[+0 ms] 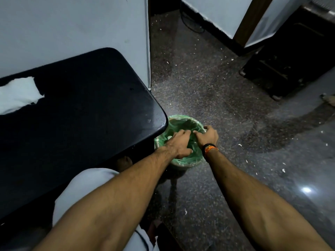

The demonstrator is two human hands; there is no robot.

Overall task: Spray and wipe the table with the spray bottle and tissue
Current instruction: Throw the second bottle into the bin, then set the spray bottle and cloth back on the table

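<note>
Both my hands reach into the small round bin lined with a green plastic bag (181, 161), which stands on the speckled floor just right of the glossy black table (87, 113). My left hand (178, 144) lies flat with fingers spread, holding nothing I can see; my right hand (206, 135) curls over the bin's far rim, and I cannot tell whether it grips the liner. A torn white tissue (18, 95) lies on the table's far left.

Desk (78, 113) corner overhangs the bin (181, 163) rim on my left; little clearance there. Both my hands crowd the bin mouth: left grip (178, 144) inside the green liner (188, 124), right grip (206, 135) on the far rim. Desk top open apart from the tissue (18, 95) at its left end. Floor (244, 124) right of the bin lies open; dark cabinet (293, 57) stands well apart.
</note>
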